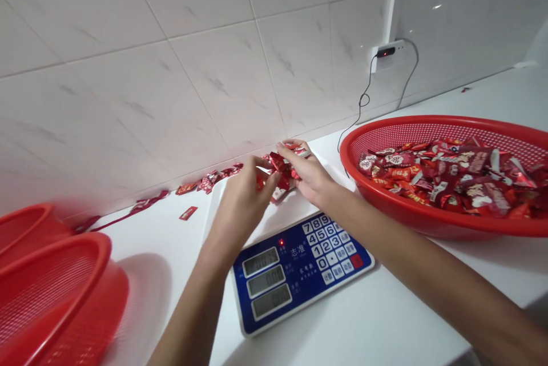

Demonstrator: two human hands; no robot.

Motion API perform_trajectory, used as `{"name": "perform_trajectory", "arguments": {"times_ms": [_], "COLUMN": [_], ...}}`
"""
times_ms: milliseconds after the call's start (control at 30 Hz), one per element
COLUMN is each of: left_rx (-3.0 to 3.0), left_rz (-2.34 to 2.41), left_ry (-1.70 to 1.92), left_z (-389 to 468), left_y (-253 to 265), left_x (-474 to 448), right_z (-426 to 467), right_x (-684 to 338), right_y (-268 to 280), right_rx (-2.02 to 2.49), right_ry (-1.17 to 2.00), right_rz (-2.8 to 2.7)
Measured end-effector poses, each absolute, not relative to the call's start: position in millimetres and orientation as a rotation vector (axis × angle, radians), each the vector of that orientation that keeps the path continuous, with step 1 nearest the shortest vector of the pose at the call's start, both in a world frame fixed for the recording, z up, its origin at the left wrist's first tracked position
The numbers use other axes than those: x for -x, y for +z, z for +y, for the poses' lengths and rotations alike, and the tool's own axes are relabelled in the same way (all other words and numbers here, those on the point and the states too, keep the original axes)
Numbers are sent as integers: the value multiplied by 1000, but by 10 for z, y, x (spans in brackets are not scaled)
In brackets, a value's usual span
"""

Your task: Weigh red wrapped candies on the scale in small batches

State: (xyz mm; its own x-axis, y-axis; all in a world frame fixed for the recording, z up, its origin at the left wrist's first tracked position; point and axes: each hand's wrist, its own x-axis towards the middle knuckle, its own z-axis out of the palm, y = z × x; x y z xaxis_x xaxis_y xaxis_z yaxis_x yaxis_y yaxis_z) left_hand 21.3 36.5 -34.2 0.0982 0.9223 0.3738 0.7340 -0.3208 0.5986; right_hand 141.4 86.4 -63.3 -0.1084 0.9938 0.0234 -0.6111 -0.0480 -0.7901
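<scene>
Over the white pan (274,222) of a digital scale (274,320), both my hands are closed around a bunch of red wrapped candies (279,164). My left hand (244,197) grips the bunch from the left, thumb and fingers curled in. From the right, my right hand (309,176) holds the same bunch, its fingers partly hidden behind the wrappers. The scale's blue panel has a keypad (329,246) and three displays (268,285), with a small red light lit. The candies' lower side is partly covered by my hands.
A large red basket (385,203) full of wrapped candies stands at the right. Empty-looking red baskets (98,257) sit at the left. Loose candies (209,181) and a small red packet (188,213) lie near the tiled wall. A black cable (365,97) hangs from the wall socket.
</scene>
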Motion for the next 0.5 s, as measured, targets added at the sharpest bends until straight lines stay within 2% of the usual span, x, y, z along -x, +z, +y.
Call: {"name": "perform_trajectory", "arguments": {"times_ms": [267,500], "left_rx": [-2089,-2179], "left_rz": [2114,1999], "left_ry": [1094,887], "left_z": [561,736], "left_y": [-232,-428], "left_x": [379,474], "right_z": [888,878], "right_x": [-1603,-1573], "right_y": [-437,-480], "right_rx": [614,671], "right_ry": [1589,1675], "right_rz": [-746,-767]}}
